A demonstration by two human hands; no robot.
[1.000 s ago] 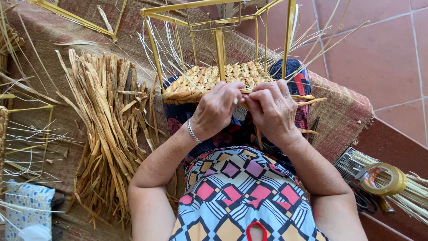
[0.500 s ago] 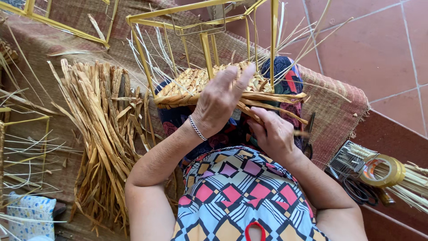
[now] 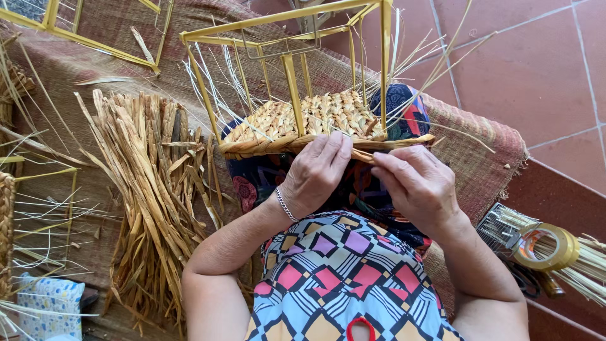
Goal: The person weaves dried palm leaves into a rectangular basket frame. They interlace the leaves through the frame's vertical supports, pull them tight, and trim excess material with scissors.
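I see a woven mat (image 3: 480, 136) covering most of the frame, from the upper left down to the right centre, with red floor tiles (image 3: 536, 69) beyond it in the upper right. On the mat, left of centre, lies a big bundle of dried straw leaves (image 3: 151, 189), fanning from the upper left down toward the bottom.

In the upper centre stands a yellow wire frame (image 3: 290, 69), resting on the person's lap. Its lower part is filled by a woven straw panel (image 3: 315, 117), with thin pale stalks sticking up and out on all sides. A thick braided edge (image 3: 278, 146) runs along the near side of the panel.

My left hand (image 3: 312, 173) sits at centre frame, fingers close together and curled, their tips pressed onto the braided edge; a thin silver bracelet (image 3: 285, 204) circles the wrist. My right hand (image 3: 416, 183) is just beside it to the right, fingers bent together at the same edge, pinching a straw strand (image 3: 361, 155). I cannot tell how firmly, since the fingertips are hidden under the hand.

At the right edge, a roll of yellowish tape (image 3: 546, 246) lies on a bundle of stalks. In the lower left corner sits a small patterned box (image 3: 47, 303).
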